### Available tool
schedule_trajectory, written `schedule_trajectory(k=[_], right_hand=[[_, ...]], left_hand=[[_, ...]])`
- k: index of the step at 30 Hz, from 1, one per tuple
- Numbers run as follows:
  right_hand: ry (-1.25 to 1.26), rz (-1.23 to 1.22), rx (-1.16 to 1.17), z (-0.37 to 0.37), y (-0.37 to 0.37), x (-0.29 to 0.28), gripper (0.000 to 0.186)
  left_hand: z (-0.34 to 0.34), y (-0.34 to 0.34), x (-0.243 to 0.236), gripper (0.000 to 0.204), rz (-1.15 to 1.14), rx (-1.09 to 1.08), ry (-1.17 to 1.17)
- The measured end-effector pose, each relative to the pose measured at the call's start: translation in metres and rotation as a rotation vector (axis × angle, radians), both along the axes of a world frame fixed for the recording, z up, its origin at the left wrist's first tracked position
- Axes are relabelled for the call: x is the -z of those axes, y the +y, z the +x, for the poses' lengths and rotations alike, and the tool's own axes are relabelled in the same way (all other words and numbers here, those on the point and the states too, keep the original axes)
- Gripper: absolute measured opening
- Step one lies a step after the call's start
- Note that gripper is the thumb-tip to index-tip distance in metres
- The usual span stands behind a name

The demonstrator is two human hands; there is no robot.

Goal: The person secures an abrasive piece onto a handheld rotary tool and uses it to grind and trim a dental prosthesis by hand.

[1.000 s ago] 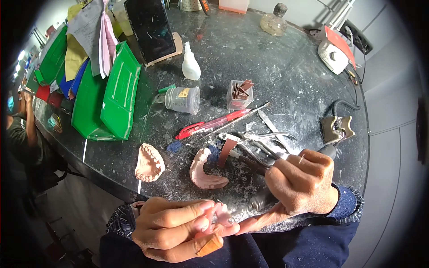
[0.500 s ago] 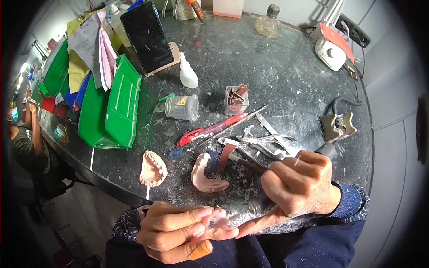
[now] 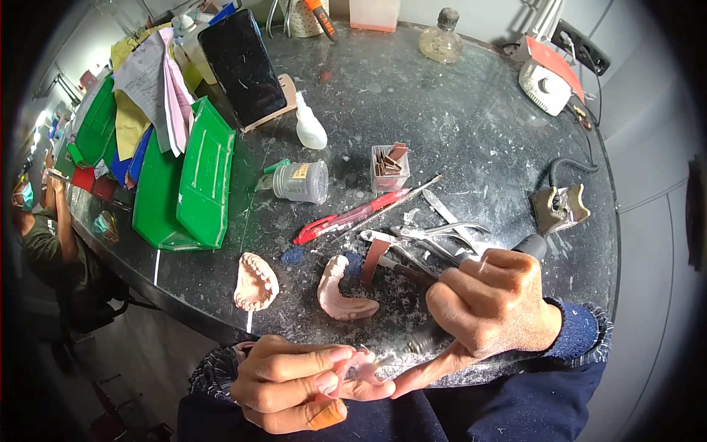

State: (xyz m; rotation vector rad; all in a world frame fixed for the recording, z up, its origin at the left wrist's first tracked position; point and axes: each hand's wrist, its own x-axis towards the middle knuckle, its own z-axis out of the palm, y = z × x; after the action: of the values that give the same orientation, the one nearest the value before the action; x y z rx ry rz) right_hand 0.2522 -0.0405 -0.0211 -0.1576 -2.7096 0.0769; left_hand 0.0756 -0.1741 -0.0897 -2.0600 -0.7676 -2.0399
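Note:
My left hand [image 3: 287, 379] is closed on a small pink denture piece [image 3: 363, 366], pinched between fingers and thumb over my lap. One of its fingers has an orange-brown wrap at the tip. My right hand [image 3: 492, 306] wraps round a dark rotary handpiece [image 3: 423, 337]. The tool's spinning or blurred tip lies beside the denture piece; whether it touches cannot be made out. My right thumb reaches across to my left fingertips. Just beyond stand two pinkish plaster dental models, an arch with teeth [image 3: 256, 283] at left and a curved one [image 3: 343, 300] nearer the middle.
White dust covers the dark bench. Pliers [image 3: 434, 234], a red pen [image 3: 346, 218] and a sandpaper strip [image 3: 374, 261] lie past my hands. Farther off are a clear box of brown strips [image 3: 389, 168], a plastic jar [image 3: 300, 182], green bins [image 3: 202, 184] and a handpiece rest [image 3: 561, 210].
The view has shifted slightly. My hands stay nearly in place, with the handpiece still at the denture piece and its dark front end showing more clearly.

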Motion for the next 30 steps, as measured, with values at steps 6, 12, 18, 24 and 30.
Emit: schedule_trajectory(k=[6,12,18,24,30], right_hand=[[0.020,-0.040,-0.022,-0.001,0.003,0.002,0.069],[0.037,-0.035,-0.075,-0.002,0.002,0.003,0.068],[0.047,-0.069,-0.097,-0.002,0.000,0.003,0.067],[0.067,-0.079,-0.097,-0.002,-0.002,0.005,0.066],[0.112,-0.112,-0.113,-0.003,-0.003,0.005,0.066]], left_hand=[[-0.005,-0.003,-0.004,0.044,-0.043,0.020,0.066],[-0.012,-0.019,-0.006,0.043,-0.187,0.027,0.144],[-0.016,-0.025,-0.007,0.018,-0.232,0.061,0.156],[-0.014,-0.030,-0.004,0.015,-0.232,0.080,0.105],[-0.015,-0.028,0.001,0.015,-0.183,0.150,0.108]])
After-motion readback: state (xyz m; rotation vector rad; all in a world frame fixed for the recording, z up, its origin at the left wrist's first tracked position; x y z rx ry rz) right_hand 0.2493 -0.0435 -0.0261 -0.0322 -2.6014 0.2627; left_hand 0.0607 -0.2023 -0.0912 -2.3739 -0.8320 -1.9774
